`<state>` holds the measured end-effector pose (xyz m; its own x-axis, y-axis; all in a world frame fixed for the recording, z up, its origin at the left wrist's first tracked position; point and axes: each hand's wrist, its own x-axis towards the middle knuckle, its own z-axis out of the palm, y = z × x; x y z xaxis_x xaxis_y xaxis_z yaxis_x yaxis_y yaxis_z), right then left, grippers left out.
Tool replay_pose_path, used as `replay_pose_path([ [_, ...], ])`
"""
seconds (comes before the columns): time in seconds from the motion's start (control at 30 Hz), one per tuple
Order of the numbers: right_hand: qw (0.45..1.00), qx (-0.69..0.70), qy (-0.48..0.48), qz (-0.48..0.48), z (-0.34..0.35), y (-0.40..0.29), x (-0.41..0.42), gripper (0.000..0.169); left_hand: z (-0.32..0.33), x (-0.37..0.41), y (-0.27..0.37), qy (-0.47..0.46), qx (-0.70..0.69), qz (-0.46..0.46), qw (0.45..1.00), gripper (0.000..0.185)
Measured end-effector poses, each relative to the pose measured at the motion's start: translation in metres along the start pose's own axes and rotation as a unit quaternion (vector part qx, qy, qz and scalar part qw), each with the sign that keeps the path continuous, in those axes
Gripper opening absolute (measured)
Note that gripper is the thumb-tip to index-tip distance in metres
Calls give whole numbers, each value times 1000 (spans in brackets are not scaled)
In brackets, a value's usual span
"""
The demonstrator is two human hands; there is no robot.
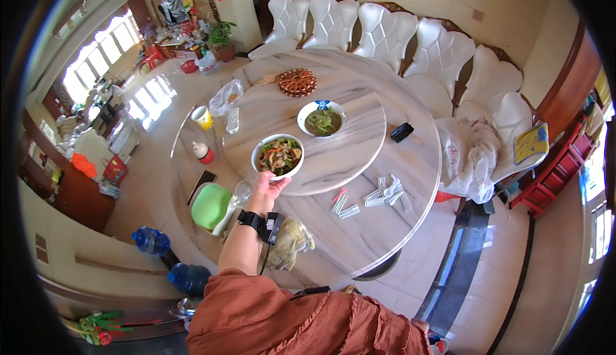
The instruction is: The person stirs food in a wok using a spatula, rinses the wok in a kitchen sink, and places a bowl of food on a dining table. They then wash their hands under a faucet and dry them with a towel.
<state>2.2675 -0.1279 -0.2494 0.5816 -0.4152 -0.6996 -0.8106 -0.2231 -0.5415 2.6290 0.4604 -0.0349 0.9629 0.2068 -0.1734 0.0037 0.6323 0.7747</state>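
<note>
My left hand (268, 190) grips the near rim of a white bowl (277, 158) of stir-fried meat and vegetables. This bowl is at the near left part of the marble turntable (346, 153); whether it rests there or is raised, I cannot tell. Behind it to the right, a bowl of green vegetables in broth (322, 118) stands on the turntable. A brown openwork trivet (297, 82) lies towards the far side. Beside my left forearm are a clear glass (244, 189) and a crumpled cloth (288, 244). My right hand is out of view; only a bit of skin shows by the right sleeve.
The round table (414, 186) also bears a green container (211, 206), a red-and-white bottle (203, 153), a yellow-and-white cup (202, 118), a black object (402, 133) and white plastic pieces (387, 192). White padded chairs (387, 32) line the far side. Blue water bottles (151, 241) stand lower left.
</note>
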Motion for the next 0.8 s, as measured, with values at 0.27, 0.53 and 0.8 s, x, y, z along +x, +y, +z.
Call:
replay_pose_path([
  [0.27,997,27,29,64,75,-89,-19,10,-35,124,-1,41,-80,28,996,39],
  [0.53,998,22,6,64,121,-181,-37,10,-52,177,-3,13,-49,52,997,24],
  [0.8,999,10,-15,48,130,-204,-37,11,-44,198,-19,166,-192,-85,963,35],
])
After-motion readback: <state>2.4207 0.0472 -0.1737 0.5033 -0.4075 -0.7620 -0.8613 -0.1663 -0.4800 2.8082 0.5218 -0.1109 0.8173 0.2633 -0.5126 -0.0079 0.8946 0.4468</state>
